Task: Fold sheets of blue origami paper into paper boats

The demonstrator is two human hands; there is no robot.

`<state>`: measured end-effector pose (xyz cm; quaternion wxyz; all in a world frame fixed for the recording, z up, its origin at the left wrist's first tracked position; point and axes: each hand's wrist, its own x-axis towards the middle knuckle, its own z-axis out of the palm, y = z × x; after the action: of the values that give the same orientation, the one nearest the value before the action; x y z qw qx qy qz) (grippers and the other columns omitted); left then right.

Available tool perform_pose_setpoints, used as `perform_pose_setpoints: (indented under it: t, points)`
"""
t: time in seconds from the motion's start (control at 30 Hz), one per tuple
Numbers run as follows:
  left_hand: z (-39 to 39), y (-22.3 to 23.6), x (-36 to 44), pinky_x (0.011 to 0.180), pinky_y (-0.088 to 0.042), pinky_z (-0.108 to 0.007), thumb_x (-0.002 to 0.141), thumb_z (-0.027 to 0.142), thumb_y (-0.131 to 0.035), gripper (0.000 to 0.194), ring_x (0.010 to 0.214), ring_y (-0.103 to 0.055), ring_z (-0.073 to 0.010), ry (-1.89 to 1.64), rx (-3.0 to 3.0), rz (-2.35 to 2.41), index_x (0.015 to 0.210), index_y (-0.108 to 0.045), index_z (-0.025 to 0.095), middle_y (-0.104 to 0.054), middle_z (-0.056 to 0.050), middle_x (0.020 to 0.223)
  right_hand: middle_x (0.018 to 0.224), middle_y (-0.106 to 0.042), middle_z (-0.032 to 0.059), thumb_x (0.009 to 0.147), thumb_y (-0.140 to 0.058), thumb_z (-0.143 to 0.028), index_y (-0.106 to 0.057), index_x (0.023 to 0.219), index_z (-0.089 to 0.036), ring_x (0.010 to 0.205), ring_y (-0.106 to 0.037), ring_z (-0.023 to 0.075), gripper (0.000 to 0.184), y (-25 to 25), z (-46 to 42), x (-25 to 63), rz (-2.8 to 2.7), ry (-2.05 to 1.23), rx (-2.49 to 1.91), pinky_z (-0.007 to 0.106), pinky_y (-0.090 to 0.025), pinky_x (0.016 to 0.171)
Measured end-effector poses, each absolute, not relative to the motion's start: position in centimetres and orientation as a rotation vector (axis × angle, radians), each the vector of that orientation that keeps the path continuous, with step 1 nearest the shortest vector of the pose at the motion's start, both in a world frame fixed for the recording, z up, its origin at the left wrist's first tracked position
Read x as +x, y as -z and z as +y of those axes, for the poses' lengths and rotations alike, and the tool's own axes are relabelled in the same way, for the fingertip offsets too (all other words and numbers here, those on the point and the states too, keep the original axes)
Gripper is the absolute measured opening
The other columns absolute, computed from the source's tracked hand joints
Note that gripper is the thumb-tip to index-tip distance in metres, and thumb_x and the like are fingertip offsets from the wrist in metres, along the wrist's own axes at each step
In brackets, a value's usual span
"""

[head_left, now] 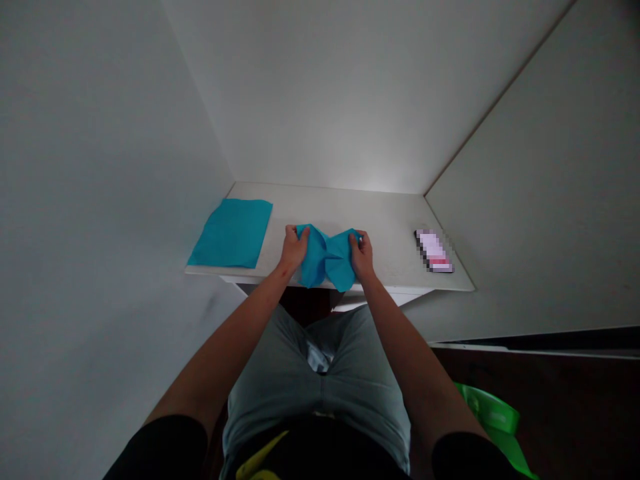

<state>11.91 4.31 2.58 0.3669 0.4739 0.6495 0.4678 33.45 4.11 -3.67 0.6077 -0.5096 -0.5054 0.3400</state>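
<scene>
A folded blue sheet of paper (326, 257), creased toward its middle and flaring out at both sides, is held just above the front edge of the white table. My left hand (295, 248) pinches its left side, thumb on top. My right hand (361, 253) grips the right side the same way, with the thumb pressed on the paper. The fingers beneath the paper are partly hidden. To the left of my left hand, a flat blue sheet (233, 233) lies on the table.
The narrow white table (390, 220) sits between white walls. A phone with a blurred screen (434, 251) rests near its right end. Below on the right, a green plastic object (493, 413), perhaps a stool or chair, stands on the dark floor.
</scene>
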Motion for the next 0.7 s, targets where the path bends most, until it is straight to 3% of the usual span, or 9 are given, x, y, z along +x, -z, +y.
perform_pose_setpoints:
  t: [0.07, 0.13, 0.23, 0.33, 0.5, 0.7]
  points:
    - [3.7, -2.6, 12.6, 0.105, -0.058, -0.042, 0.093, 0.034, -0.084, 0.048, 0.11, -0.074, -0.0262, -1.208, 1.252, 1.589, 0.126, -0.053, 0.02, -0.077, -0.012, 0.119, 0.089, -0.066, 0.0001, 0.095, -0.065, -0.072, -0.063, 0.111, -0.026, 0.084, -0.063, 0.0207, 0.049, 3.6, 4.1, 33.4, -1.157, -0.808, -1.187, 0.034, -0.056, 0.077]
    - [3.2, -2.5, 13.0, 0.108, -0.059, -0.045, 0.085, 0.033, -0.091, 0.056, 0.113, -0.075, -0.0278, -1.201, 1.266, 1.519, 0.127, -0.057, 0.019, -0.079, -0.012, 0.121, 0.087, -0.067, 0.0003, 0.092, -0.067, -0.075, -0.063, 0.11, -0.026, 0.082, -0.064, 0.0211, 0.053, 3.5, 4.1, 33.4, -1.138, -0.843, -1.191, 0.034, -0.057, 0.074]
    - [2.7, -2.2, 13.3, 0.106, -0.062, -0.048, 0.083, 0.04, -0.093, 0.043, 0.112, -0.078, -0.0301, -1.1, 1.141, 1.313, 0.113, -0.071, 0.018, -0.083, -0.013, 0.116, 0.086, -0.07, -0.0002, 0.085, -0.072, -0.081, -0.063, 0.106, -0.026, 0.081, -0.066, 0.0213, 0.06, 3.5, 4.2, 33.6, -1.055, -0.9, -1.161, 0.035, -0.06, 0.074]
    - [2.3, -1.7, 13.0, 0.104, -0.064, -0.051, 0.076, 0.048, -0.098, 0.051, 0.11, -0.081, -0.0332, -1.024, 0.92, 1.107, 0.109, -0.079, 0.016, -0.085, -0.016, 0.115, 0.086, -0.074, 0.0004, 0.081, -0.075, -0.084, -0.063, 0.104, -0.026, 0.081, -0.069, 0.0226, 0.063, 3.7, 4.3, 33.8, -0.987, -0.95, -1.136, 0.038, -0.063, 0.077]
    - [2.2, -1.3, 12.0, 0.108, -0.065, -0.051, 0.083, 0.046, -0.094, 0.046, 0.117, -0.081, -0.0334, -1.085, 0.797, 1.112, 0.115, -0.08, 0.017, -0.084, -0.017, 0.125, 0.087, -0.076, 0.0037, 0.083, -0.072, -0.083, -0.062, 0.105, -0.026, 0.08, -0.071, 0.0252, 0.062, 4.0, 4.4, 34.1, -1.006, -0.987, -1.157, 0.04, -0.062, 0.071]
    - [3.4, -2.1, 8.8, 0.112, -0.062, -0.051, 0.089, 0.045, -0.087, 0.038, 0.118, -0.08, -0.032, -1.18, 0.991, 1.323, 0.114, -0.08, 0.017, -0.084, -0.015, 0.126, 0.095, -0.078, 0.0055, 0.084, -0.073, -0.077, -0.064, 0.106, -0.025, 0.087, -0.072, 0.0252, 0.057, 4.0, 4.4, 34.1, -0.968, -0.938, -1.164, 0.04, -0.062, 0.078]
